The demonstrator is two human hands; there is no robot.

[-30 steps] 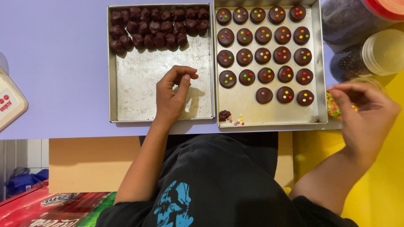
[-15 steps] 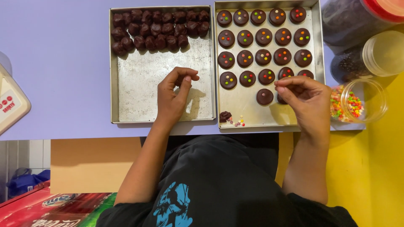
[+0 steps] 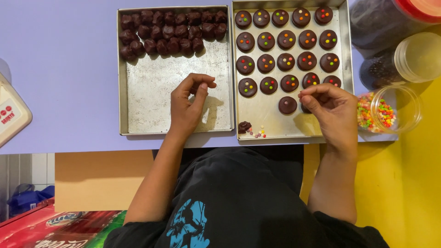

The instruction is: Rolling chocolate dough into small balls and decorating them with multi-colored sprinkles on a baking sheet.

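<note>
My left hand (image 3: 187, 104) hovers over the bare part of the left metal tray (image 3: 147, 94), fingers curled with thumb against forefinger and nothing visible in them. Dark chocolate balls (image 3: 170, 31) fill that tray's far end. My right hand (image 3: 331, 112) is over the right tray (image 3: 266, 117), fingertips pinched on tiny candy beads just above a chocolate disc it mostly hides. Rows of discs topped with coloured beads (image 3: 287, 39) cover this tray. One plain disc (image 3: 287, 105) lies left of my fingertips.
An open clear jar of coloured candy beads (image 3: 382, 111) stands right of the right tray, beside a dark-filled jar (image 3: 413, 59) and a red-lidded jar (image 3: 390, 18). Loose beads (image 3: 259, 133) and a chocolate lump (image 3: 244, 126) lie at the tray's near edge. A white box (image 3: 11, 115) sits far left.
My right hand left the bead jar and moved left over the near row of discs, fingers pinched. My left hand stayed in place over the left tray.
</note>
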